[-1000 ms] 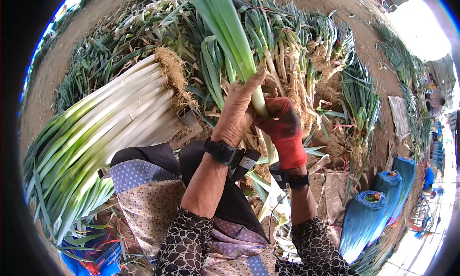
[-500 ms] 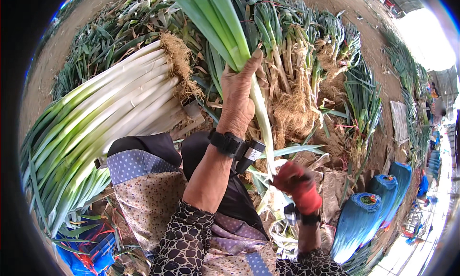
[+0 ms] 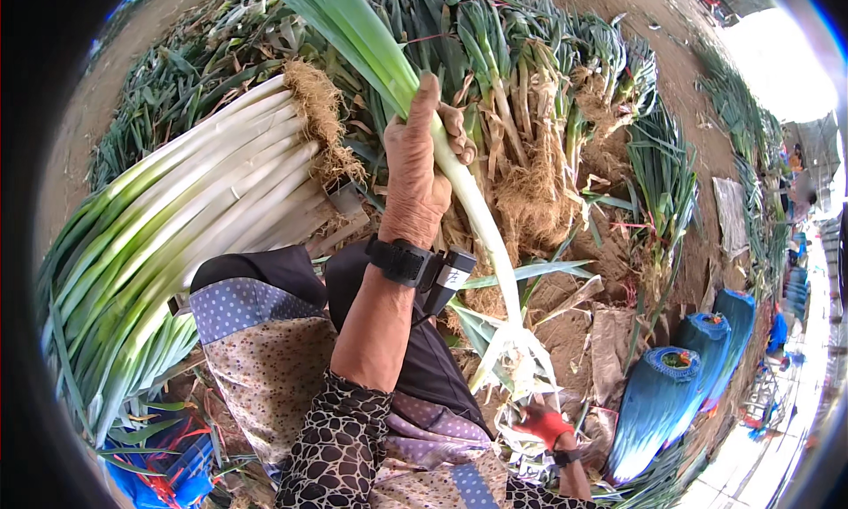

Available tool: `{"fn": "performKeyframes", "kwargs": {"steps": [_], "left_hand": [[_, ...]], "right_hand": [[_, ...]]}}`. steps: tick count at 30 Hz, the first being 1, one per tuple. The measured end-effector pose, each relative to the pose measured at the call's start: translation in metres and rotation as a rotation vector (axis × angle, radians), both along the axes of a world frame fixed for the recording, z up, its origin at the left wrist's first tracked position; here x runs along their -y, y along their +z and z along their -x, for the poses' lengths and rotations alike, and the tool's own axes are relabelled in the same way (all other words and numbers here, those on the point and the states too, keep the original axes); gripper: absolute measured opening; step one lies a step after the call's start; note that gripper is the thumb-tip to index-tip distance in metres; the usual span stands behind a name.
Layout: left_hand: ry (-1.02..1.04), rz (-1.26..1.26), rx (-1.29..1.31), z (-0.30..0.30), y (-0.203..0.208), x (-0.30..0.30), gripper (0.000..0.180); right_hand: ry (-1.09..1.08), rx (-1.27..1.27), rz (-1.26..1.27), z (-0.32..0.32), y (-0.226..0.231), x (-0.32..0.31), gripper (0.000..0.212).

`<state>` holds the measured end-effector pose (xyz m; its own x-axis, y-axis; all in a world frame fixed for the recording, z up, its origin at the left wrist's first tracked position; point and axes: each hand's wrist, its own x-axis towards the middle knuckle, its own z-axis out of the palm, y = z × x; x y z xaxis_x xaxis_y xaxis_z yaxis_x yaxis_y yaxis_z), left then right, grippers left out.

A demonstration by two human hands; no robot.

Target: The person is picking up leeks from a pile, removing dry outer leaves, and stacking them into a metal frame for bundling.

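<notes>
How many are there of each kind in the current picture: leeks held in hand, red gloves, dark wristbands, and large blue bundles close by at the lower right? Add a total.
Leek held in the left hand: 1
Red glove, on the right hand: 1
Dark wristbands: 2
Blue bundles: 3
Total: 7

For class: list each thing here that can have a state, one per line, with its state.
Held leek, slanting, its white stalk curved.
Left hand, bare, closed around it.
Right hand, red-gloved, blurred; grip cannot be told.
Stacked leeks, lying side by side, roots attached.
Left wrist strap, fastened.
Blue bundles, grouped close together.
</notes>
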<state>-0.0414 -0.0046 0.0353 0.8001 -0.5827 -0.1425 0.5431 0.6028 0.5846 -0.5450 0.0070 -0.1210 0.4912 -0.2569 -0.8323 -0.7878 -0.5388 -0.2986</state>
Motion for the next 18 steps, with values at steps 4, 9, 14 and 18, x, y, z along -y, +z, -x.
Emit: {"fn": "performKeyframes", "kwargs": {"steps": [4, 9, 14, 18], "left_hand": [[-0.058, 0.104, 0.130, 0.010, 0.002, 0.003, 0.040], [-0.099, 0.149, 0.094, 0.023, -0.003, 0.010, 0.041], [-0.075, 0.054, 0.241, 0.035, -0.003, 0.016, 0.042], [-0.094, 0.051, 0.333, 0.030, 0.001, 0.008, 0.044]], "right_hand": [[-0.534, 0.699, 0.065, -0.122, 0.087, 0.015, 0.026], [-0.374, 1.262, 0.764, -0.273, 0.125, 0.044, 0.055], [-0.536, 1.355, 0.864, -0.369, 0.130, 0.057, 0.052], [-0.462, 1.238, 0.780, -0.390, 0.097, 0.083, 0.054]]}}
